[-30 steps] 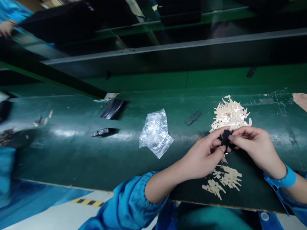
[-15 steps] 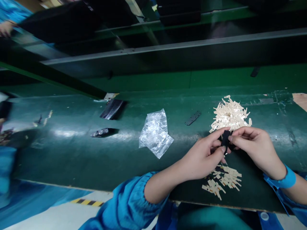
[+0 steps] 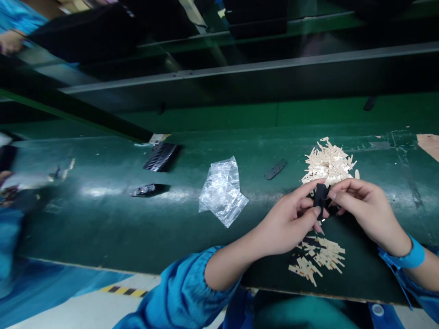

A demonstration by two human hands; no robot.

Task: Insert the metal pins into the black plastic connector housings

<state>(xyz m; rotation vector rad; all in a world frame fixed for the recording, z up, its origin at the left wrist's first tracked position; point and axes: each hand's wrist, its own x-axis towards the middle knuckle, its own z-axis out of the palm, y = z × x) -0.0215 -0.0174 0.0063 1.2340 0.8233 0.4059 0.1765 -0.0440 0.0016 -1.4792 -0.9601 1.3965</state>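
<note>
A small black part is pinched between both my hands above the green table. My left hand grips it from the left with thumb and forefinger. My right hand holds its right side with closed fingertips. Just behind my hands lies a large heap of small cream pieces. A smaller scatter of the same cream pieces lies below my hands near the table's front edge.
An empty clear plastic bag lies left of my hands. A flat black strip, a ribbed black part and a dark crumpled scrap rest on the table. Another person's hand shows at the far top left.
Both hands have shifted very slightly up with the black part between them. A dark object on the far belt has drifted right.
</note>
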